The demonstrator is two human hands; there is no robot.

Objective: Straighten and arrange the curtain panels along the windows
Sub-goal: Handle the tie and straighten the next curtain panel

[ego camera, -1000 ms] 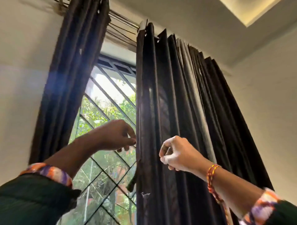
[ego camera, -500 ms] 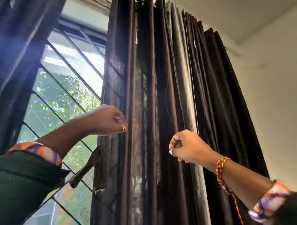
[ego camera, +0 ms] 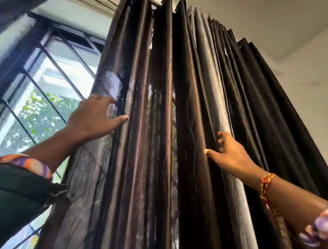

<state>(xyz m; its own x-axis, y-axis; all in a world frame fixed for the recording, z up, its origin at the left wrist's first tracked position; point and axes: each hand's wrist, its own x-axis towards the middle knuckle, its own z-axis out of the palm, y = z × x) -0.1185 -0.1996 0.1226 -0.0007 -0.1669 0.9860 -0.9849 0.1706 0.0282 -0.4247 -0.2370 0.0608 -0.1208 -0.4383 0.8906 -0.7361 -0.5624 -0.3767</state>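
While daylight came thru the window [ego camera: 42,92] at far left, w/ its dark diagonal grille bars [ego camera: 58,69] and green foliage behind the glass, the left hand [ego camera: 90,119] reached up from a dark green sleeve [ego camera: 19,193] w/ an orange-purple cuff. Its fingers were spread and fairly straight, laid against the left edge of the curtain panel [ego camera: 145,124]; thumb tip pressed on a fold, not pinching. That brownish, shiny panel hung in vertical pleats from the rod [ego camera: 157,1] at top, covering the window's right part. Just right of it, a pale grey fold [ego camera: 213,92] ran down betw. darker pleats. The right hand [ego camera: 230,156] touched that area lower down, fingers loose and apart, holding nothing. A red-yellow thread band [ego camera: 266,184] circled its wrist. Further right, black pleats [ego camera: 284,115] hung beside the white wall [ego camera: 312,92].
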